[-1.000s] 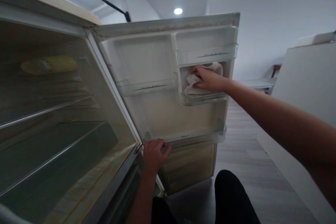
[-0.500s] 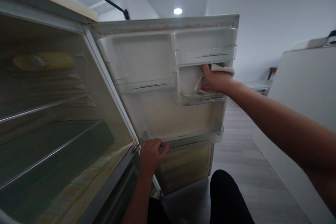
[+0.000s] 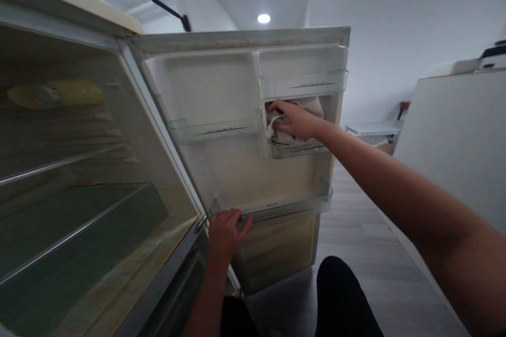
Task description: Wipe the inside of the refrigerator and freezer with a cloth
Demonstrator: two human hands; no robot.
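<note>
An open fridge door [image 3: 221,168] faces me, its clear plastic bins showing brownish grime along the edges. My right hand [image 3: 294,120] is closed on a crumpled whitish cloth [image 3: 314,106], pressing it into the small compartment above the middle right bin [image 3: 296,151]. Part of the cloth bunches out beneath my fingers. Low on the door, my left hand [image 3: 227,231] rests over the left end of the bottom bin [image 3: 292,209]. Its fingers hook over the bin's front rim, with the thumb apart.
The fridge interior [image 3: 79,221] with stained glass shelves lies on the left. A lower door [image 3: 280,253] stands open beneath. On the right are a white cabinet [image 3: 454,142] and a low white table [image 3: 373,128]. My knee [image 3: 336,289] is close below the door.
My right hand has moved left with the cloth, from the compartment's right side to its left side. My left hand stays on the bottom bin. The view has shifted slightly.
</note>
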